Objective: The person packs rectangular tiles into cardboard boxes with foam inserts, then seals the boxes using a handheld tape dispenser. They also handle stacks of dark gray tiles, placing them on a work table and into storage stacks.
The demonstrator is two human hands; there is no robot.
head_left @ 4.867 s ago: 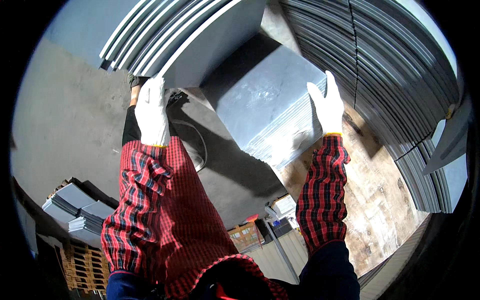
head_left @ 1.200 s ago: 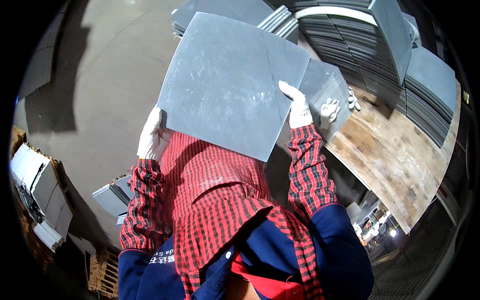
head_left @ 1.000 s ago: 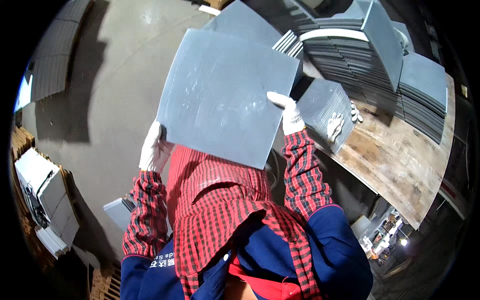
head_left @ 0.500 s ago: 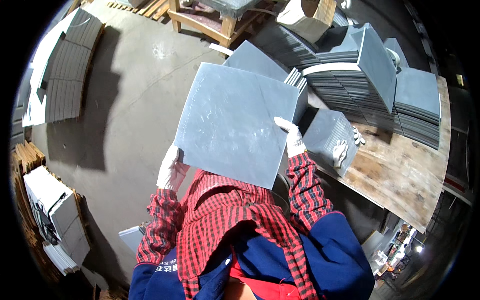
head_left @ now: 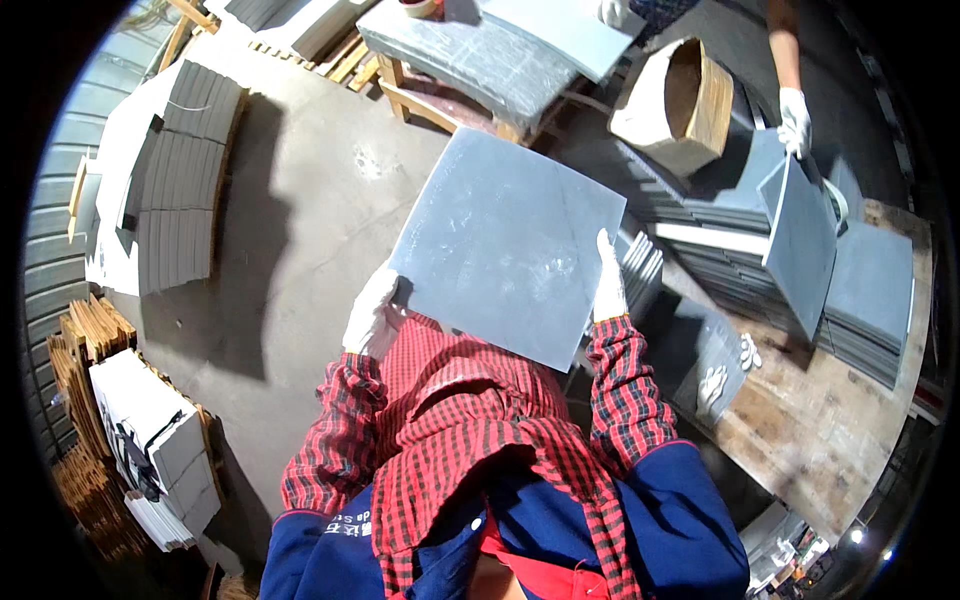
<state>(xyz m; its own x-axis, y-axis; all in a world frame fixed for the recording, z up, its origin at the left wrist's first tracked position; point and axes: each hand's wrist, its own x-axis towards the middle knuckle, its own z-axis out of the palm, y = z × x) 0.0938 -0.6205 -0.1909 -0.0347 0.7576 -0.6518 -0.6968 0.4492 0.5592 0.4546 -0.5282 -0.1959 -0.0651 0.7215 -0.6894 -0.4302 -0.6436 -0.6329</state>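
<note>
A square grey stone tile (head_left: pixel 505 250) is held up in front of me, tilted, its smooth face showing a few pale marks. My left hand (head_left: pixel 372 314), in a white glove, grips its lower left edge. At the right edge my right hand (head_left: pixel 609 280), also gloved, closes on the tile with the thumb on the near side. Most fingers of both hands are hidden behind it. Just beyond the right hand stand several upright tiles (head_left: pixel 640 262), edge toward me.
At the right, a wooden table (head_left: pixel 800 420) bears stacked grey tiles (head_left: pixel 868 285) and loose white gloves (head_left: pixel 711 390). A co-worker's gloved hand (head_left: pixel 795 122) touches a leaning tile (head_left: pixel 802 245). A cardboard box (head_left: pixel 650 105) stands behind. Pale slab stacks (head_left: pixel 180 170) and wrapped packs (head_left: pixel 150 430) line the left.
The view has shifted, with the surroundings lower and farther right. My right hand has moved from the tile's face to its edge. A co-worker's hand has appeared at the leaning tile.
</note>
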